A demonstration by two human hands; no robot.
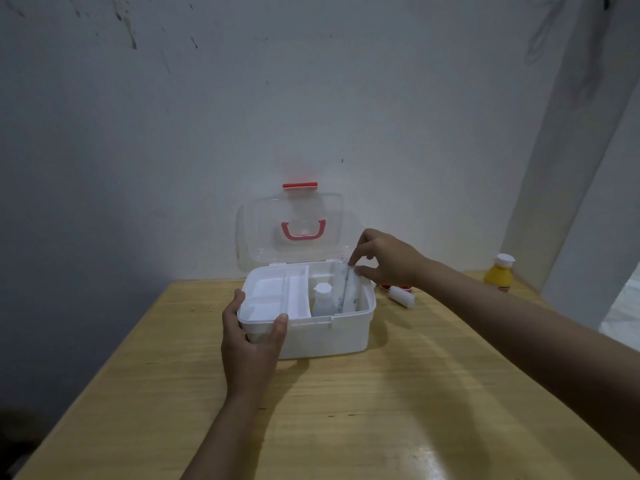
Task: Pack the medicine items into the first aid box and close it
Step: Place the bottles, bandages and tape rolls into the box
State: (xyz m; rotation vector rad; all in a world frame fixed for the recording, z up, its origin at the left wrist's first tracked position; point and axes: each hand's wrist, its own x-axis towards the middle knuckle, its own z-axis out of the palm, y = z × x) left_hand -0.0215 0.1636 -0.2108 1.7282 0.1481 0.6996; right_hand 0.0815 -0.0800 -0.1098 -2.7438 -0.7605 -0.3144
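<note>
Wooden table against scuffed white wall

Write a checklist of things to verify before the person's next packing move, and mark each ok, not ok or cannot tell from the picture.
1. Lid open, clear of the box: ok.
2. Box steadied: ok, left hand grips its front left corner.
3. Flat pack fully inside: not ok, right hand pinches its top edge at the box's right rim.
4. Tray leaves room: ok, it covers only the left side, with a white bottle beside it.
5. All items packed: not ok, a yellow bottle and a white roll lie on the table.
6. Space for these: cannot tell.
</note>
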